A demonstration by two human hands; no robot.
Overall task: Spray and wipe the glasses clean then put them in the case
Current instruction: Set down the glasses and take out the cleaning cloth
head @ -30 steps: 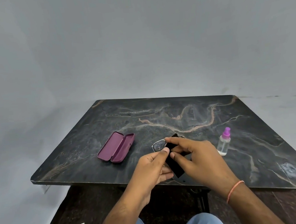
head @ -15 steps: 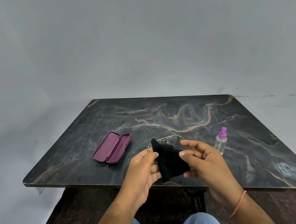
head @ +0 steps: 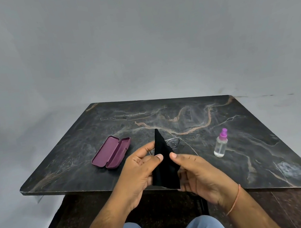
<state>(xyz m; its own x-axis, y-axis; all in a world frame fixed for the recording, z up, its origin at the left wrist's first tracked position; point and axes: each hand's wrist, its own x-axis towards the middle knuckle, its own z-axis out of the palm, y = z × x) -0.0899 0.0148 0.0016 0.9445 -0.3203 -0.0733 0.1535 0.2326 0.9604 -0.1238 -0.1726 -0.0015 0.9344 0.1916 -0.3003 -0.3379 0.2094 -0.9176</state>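
- Above the near edge of the dark marble table (head: pixel 76 158), both hands are holding a black cloth (head: pixel 164 166) upright, its top corner pointing up.
- The left hand (head: pixel 139 172) is pinching the cloth's left side, thumb curled onto the fabric.
- The right hand (head: pixel 198 173) is gripping the right side, thumb on the front and fingers curled behind it.
- The glasses (head: pixel 173 142) are lying on the table just behind the cloth, partly hidden by it, with one thin temple arm stretching toward the right.
- The maroon case (head: pixel 112 152) is lying open on the table to the left of the glasses.
- The spray bottle (head: pixel 220 143) with a purple top is standing upright to their right, well apart from the hands.
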